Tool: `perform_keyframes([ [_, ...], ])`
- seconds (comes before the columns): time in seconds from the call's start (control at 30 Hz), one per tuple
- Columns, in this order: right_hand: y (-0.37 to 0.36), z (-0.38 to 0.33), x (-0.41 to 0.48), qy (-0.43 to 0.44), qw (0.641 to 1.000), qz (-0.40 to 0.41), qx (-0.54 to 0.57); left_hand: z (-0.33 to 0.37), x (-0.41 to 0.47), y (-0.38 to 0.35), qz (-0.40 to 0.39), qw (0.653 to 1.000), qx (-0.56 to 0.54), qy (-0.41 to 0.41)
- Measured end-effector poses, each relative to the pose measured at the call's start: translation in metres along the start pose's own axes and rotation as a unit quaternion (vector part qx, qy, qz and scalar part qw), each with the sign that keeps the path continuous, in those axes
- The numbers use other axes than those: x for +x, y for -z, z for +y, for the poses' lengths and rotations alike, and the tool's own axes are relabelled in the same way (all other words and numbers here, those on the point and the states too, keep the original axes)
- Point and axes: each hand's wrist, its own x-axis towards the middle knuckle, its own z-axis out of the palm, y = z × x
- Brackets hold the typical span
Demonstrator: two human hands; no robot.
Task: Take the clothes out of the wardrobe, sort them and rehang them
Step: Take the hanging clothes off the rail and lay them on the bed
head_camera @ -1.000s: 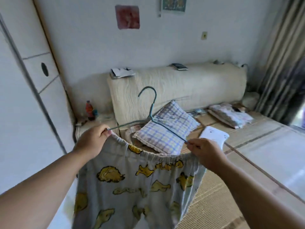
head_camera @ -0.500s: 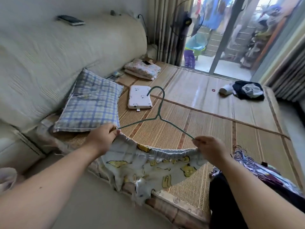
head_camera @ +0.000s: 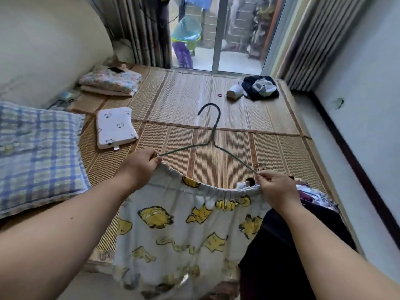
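Nearest, printed trousers (head_camera: 184, 224): soft, light, limp, I judge; elastic waistband the surest hold. My left hand (head_camera: 138, 167) and right hand (head_camera: 276, 187) each pinch a waistband end against a tip of the thin wire hanger (head_camera: 213, 135), above the bed mat (head_camera: 270, 148).
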Motion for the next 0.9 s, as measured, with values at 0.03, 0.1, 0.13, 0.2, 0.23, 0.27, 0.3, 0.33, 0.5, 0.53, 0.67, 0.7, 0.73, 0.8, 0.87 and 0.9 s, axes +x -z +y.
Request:
perform_keyframes([
  [0.03,-0.005,0.007,0.016,-0.004,1.0,-0.013,-0.007,0.002,0.015,-0.009,-0.004,1.0,0.007,0.009],
  [0.1,-0.016,0.017,0.047,-0.012,0.998,-0.042,-0.034,0.004,0.042,-0.023,-0.013,0.999,0.026,0.025],
  [0.13,-0.021,0.022,0.062,-0.019,0.997,-0.056,-0.047,0.004,0.056,-0.031,-0.015,0.999,0.035,0.034],
  [0.2,-0.035,0.028,0.094,-0.032,0.994,-0.084,-0.059,0.002,0.084,-0.046,-0.016,0.997,0.05,0.054],
  [0.23,-0.041,0.029,0.107,-0.037,0.993,-0.097,-0.063,0.0,0.095,-0.052,-0.015,0.996,0.056,0.064],
  [0.27,-0.049,0.031,0.124,-0.043,0.991,-0.111,-0.066,-0.003,0.109,-0.059,-0.017,0.995,0.062,0.073],
  [0.3,-0.056,0.032,0.139,-0.049,0.988,-0.126,-0.068,-0.007,0.122,-0.066,-0.019,0.994,0.067,0.083],
  [0.33,-0.065,0.032,0.155,-0.053,0.986,-0.142,-0.073,-0.013,0.135,-0.073,-0.023,0.993,0.071,0.094],
  [0.5,-0.12,0.04,0.223,-0.067,0.974,-0.191,-0.1,-0.05,0.187,-0.117,-0.046,0.987,0.056,0.146],
  [0.53,-0.135,0.045,0.233,-0.073,0.972,-0.197,-0.109,-0.058,0.196,-0.129,-0.054,0.985,0.051,0.158],
  [0.67,-0.198,0.079,0.26,-0.118,0.959,-0.225,-0.124,-0.096,0.225,-0.187,-0.112,0.977,0.035,0.178],
  [0.7,-0.216,0.09,0.265,-0.13,0.956,-0.229,-0.128,-0.106,0.232,-0.203,-0.123,0.975,0.033,0.18],
  [0.73,-0.23,0.101,0.268,-0.139,0.952,-0.236,-0.136,-0.115,0.238,-0.217,-0.132,0.974,0.036,0.183],
  [0.8,-0.262,0.122,0.278,-0.153,0.945,-0.247,-0.152,-0.134,0.253,-0.249,-0.148,0.971,0.045,0.18],
  [0.87,-0.288,0.136,0.289,-0.16,0.939,-0.254,-0.17,-0.151,0.268,-0.275,-0.157,0.97,0.059,0.174],
  [0.9,-0.297,0.141,0.292,-0.162,0.939,-0.25,-0.173,-0.157,0.274,-0.284,-0.153,0.971,0.063,0.172],
])
